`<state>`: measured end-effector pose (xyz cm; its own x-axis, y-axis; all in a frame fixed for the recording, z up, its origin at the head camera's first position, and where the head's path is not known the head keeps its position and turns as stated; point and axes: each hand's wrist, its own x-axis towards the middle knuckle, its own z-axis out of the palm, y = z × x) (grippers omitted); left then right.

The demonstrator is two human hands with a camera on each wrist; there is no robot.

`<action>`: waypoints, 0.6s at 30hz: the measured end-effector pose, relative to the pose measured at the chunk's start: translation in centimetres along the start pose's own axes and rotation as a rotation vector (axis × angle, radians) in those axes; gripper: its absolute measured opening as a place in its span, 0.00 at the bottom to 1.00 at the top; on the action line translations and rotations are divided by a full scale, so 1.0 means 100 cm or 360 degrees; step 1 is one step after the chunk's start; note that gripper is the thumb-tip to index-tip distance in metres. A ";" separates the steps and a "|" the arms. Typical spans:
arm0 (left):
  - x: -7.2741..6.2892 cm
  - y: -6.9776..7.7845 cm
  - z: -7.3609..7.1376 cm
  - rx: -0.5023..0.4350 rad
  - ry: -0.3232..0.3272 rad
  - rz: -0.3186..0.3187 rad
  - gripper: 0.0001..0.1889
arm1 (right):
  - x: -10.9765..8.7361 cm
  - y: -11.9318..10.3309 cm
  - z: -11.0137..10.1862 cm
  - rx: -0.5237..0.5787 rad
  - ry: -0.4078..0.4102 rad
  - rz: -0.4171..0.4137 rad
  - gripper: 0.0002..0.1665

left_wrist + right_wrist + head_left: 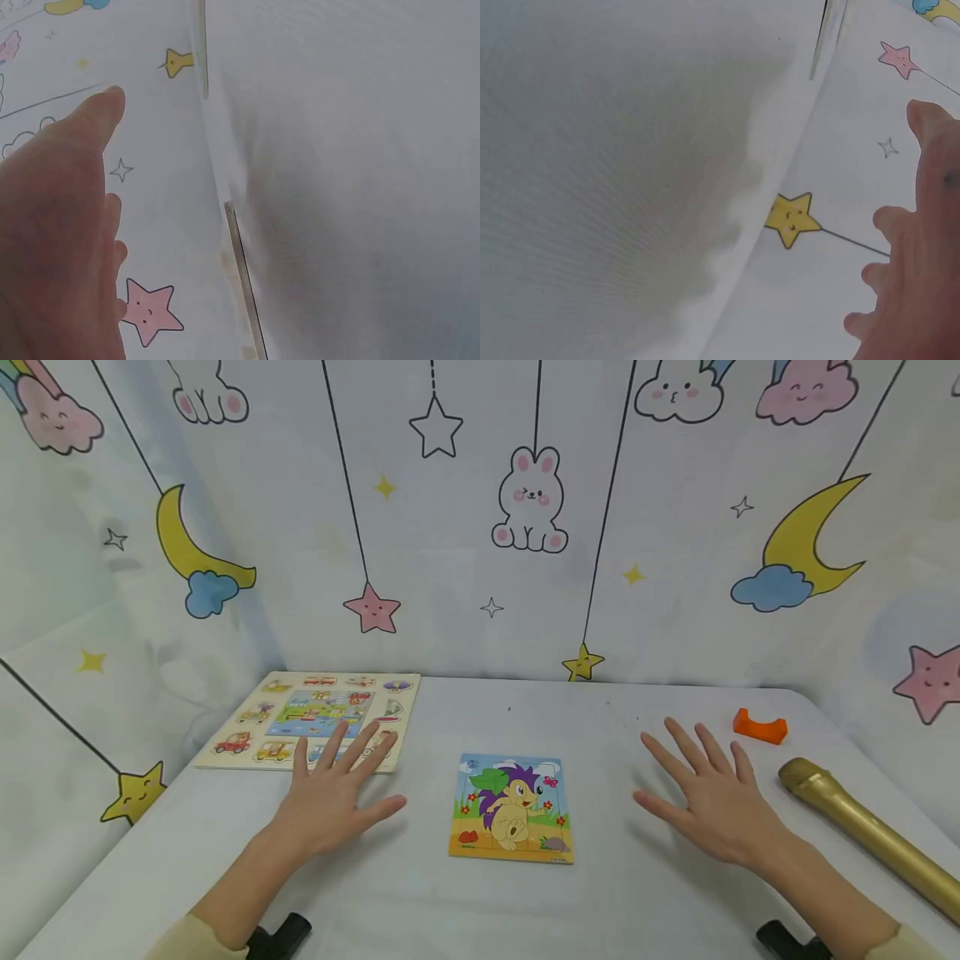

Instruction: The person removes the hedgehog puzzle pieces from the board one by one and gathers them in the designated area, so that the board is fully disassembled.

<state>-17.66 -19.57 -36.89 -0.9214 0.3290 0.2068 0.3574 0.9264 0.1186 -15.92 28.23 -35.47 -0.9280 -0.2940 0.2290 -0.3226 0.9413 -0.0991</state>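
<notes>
A square hedgehog picture puzzle (512, 810) lies flat on the white table between the two hands. To its left, the left hand (327, 802) is held with fingers spread and nothing in its grasp. Partly behind those fingers lies a cream board (251, 739) printed with vehicles around a central picture. On the other side, the right hand (716, 802) also spreads its fingers, holding nothing. In the left wrist view the left hand (56, 225) shows its thumb stretched out. The right wrist view has the right hand (915, 247) at its edge.
An orange curved block (760, 727) sits at the back right. Near it, a long gold cylinder (870, 818) runs along the table's right side. A white cloth backdrop (465, 527) with printed stars, moons and rabbits stands behind the table (525, 910).
</notes>
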 end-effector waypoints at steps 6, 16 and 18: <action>0.005 0.007 0.004 0.0016 0.0085 0.0056 0.47 | 0.005 -0.002 -0.001 -0.0010 0.0014 -0.0007 0.50; 0.023 0.027 0.015 -0.0123 0.0175 0.0126 0.48 | 0.034 -0.032 0.002 0.0036 0.0026 -0.0065 0.51; 0.027 0.032 0.018 -0.0190 0.0186 0.0152 0.48 | 0.041 -0.041 0.004 0.0065 0.0038 -0.0091 0.50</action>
<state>-19.32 -15.42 -37.72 -0.8609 0.3846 0.3331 0.4645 0.8613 0.2061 -18.49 23.06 -34.48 -0.9032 -0.3428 0.2585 -0.3831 0.9153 -0.1247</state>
